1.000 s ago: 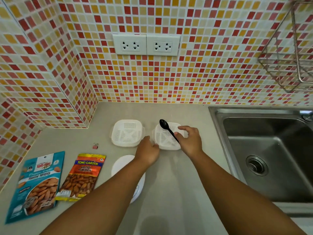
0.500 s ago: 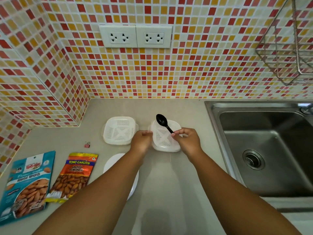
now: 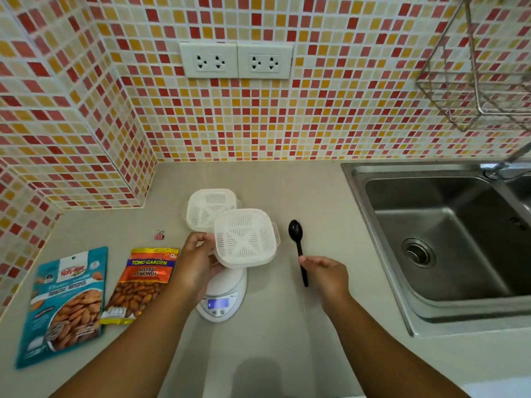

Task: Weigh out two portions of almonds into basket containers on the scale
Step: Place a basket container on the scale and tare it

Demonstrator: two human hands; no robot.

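Far left on the desk [image 3: 287, 326] lies a teal almond bag [image 3: 64, 307], flat, with an orange almond bag [image 3: 142, 285] just to its right. A small pink clip [image 3: 159, 234] sits farther back. Next, the left hand [image 3: 198, 264] grips the left rim of a white basket [image 3: 245, 238], fingers curled around its edge, holding it tilted above the scale [image 3: 222, 294]; whether basket and scale touch cannot be told. A second basket [image 3: 205, 203] rests on the desk just beyond, partly hidden by the held one. The scale's display faces the near side. Right of the baskets, a black spoon [image 3: 297, 244] lies with its bowl far and its handle near; the right hand [image 3: 326, 275] holds the handle's near end, fingers loosely curled. Far right is a steel sink [image 3: 373, 225], with a wire rack [image 3: 474, 81] on the tiled wall above it.
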